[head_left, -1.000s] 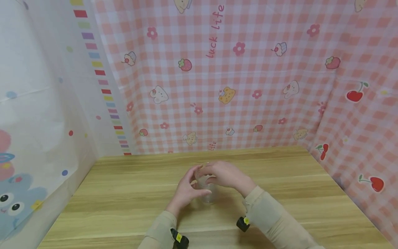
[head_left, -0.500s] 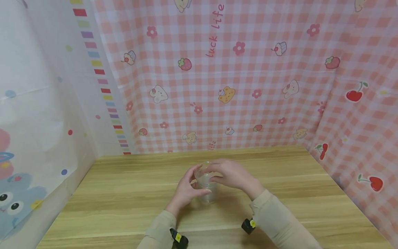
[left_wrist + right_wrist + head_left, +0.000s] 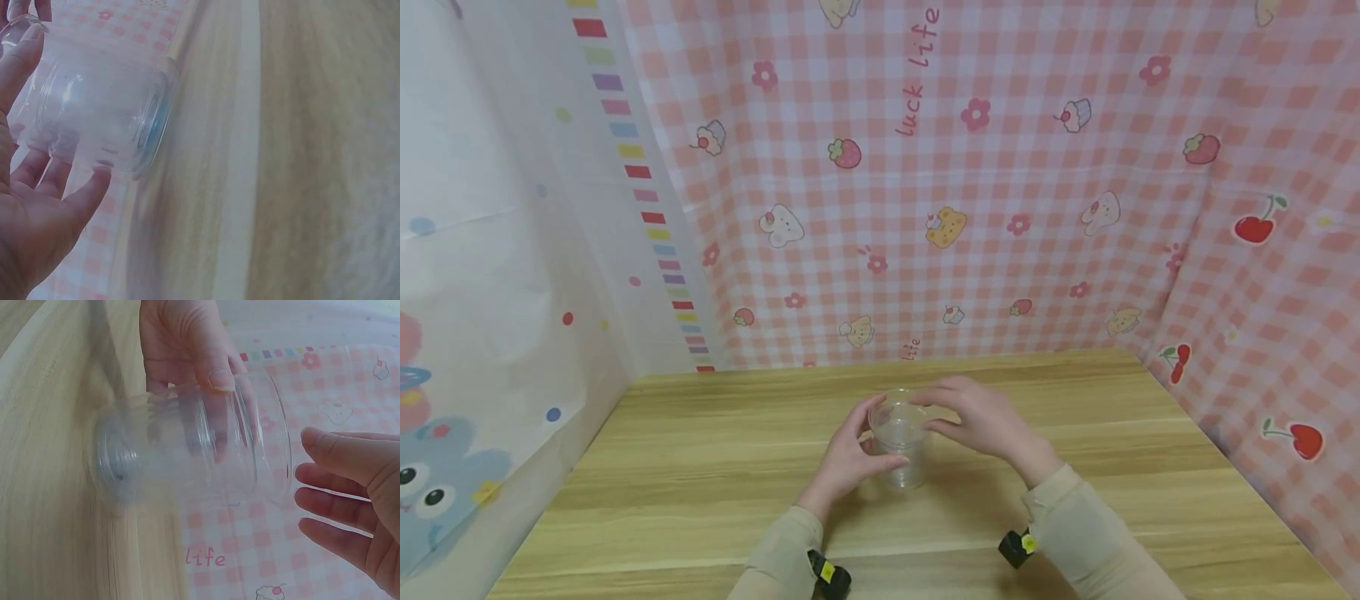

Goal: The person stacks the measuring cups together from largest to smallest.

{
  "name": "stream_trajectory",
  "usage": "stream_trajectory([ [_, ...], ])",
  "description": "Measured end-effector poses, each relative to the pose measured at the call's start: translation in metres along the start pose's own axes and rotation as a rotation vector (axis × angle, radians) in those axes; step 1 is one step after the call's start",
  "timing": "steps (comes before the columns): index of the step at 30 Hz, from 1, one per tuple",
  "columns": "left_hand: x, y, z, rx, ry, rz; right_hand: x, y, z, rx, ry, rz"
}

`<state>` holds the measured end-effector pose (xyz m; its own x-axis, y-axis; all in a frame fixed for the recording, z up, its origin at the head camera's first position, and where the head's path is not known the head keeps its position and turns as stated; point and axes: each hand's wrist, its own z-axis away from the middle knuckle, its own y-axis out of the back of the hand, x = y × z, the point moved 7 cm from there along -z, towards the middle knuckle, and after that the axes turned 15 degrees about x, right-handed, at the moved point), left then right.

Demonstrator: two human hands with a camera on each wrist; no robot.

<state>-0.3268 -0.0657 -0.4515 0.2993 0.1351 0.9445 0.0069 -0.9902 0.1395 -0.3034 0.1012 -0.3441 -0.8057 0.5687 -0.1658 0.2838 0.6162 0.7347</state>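
Observation:
A stack of clear plastic cups (image 3: 901, 454) stands upright on the wooden table, one cup seemingly nested in another, with a wide rim facing up. My left hand (image 3: 847, 462) grips its left side, thumb in front and fingers behind. In the right wrist view the left thumb presses the cup wall (image 3: 178, 450) close to the ridges. My right hand (image 3: 981, 421) is at the right of the rim, its fingers loosely bent and holding nothing. The right wrist view shows a small gap between those fingertips (image 3: 310, 439) and the rim.
The wood-grain table (image 3: 715, 475) meets a pink checked cloth (image 3: 1022, 175) at the back. More cloth hangs on the right, and a white printed sheet (image 3: 490, 250) borders the left. Black wrist cameras (image 3: 831, 575) sit on both sleeves.
My right hand has drawn away from over the cup mouth toward the right, uncovering the rim. The left hand keeps its grip, and the cups stay in place.

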Motion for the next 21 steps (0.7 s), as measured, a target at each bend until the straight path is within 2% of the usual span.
stream_trajectory([
  [4, 0.004, -0.001, 0.0, -0.004, 0.002, -0.002, 0.005, 0.005, 0.006, 0.018, -0.015, 0.012],
  [11, 0.041, 0.003, 0.011, -0.021, -0.027, -0.015, 0.014, 0.011, 0.017, 0.033, -0.057, 0.027],
  [18, 0.007, 0.002, 0.001, -0.014, -0.029, -0.049, 0.02, 0.016, 0.026, 0.069, -0.072, 0.045],
  [21, 0.005, 0.003, 0.002, -0.03, -0.051, -0.079, 0.022, 0.017, 0.03, 0.076, -0.082, 0.052],
])
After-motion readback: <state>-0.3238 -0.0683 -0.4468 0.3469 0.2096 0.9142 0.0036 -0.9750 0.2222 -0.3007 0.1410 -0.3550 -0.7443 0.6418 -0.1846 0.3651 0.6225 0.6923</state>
